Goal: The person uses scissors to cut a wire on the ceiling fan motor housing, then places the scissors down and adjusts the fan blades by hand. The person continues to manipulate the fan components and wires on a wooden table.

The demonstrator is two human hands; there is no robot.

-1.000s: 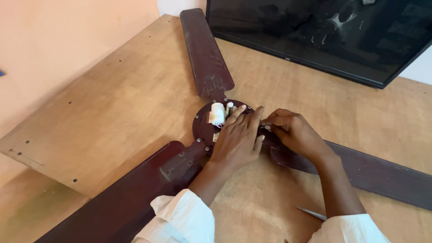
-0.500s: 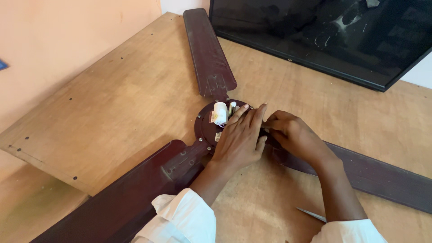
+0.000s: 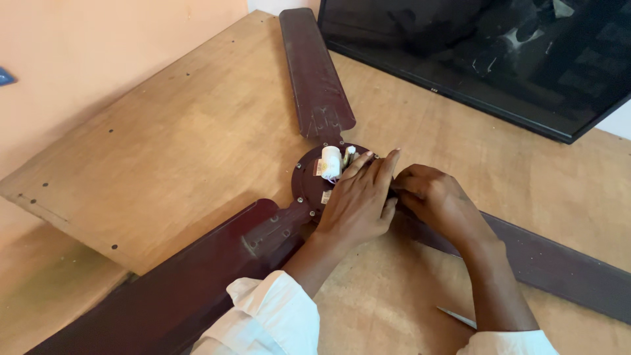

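Plywood tabletop (image 3: pixel 164 164) carries a dark brown three-bladed ceiling fan (image 3: pixel 315 85); left hand (image 3: pixel 358 200) lies flat, fingers together, on its round hub (image 3: pixel 309 181), touching right hand (image 3: pixel 437 200), fingers curled, grip unclear.

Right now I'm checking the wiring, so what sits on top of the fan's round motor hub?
On the motor hub stand a white cylindrical capacitor and some pale wire ends. The left hand lies flat over its right half, the right hand beside it; anything beneath them is hidden.

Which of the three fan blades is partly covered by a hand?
The blade running right: the right hand lies over its root. The far blade and near-left blade lie uncovered.
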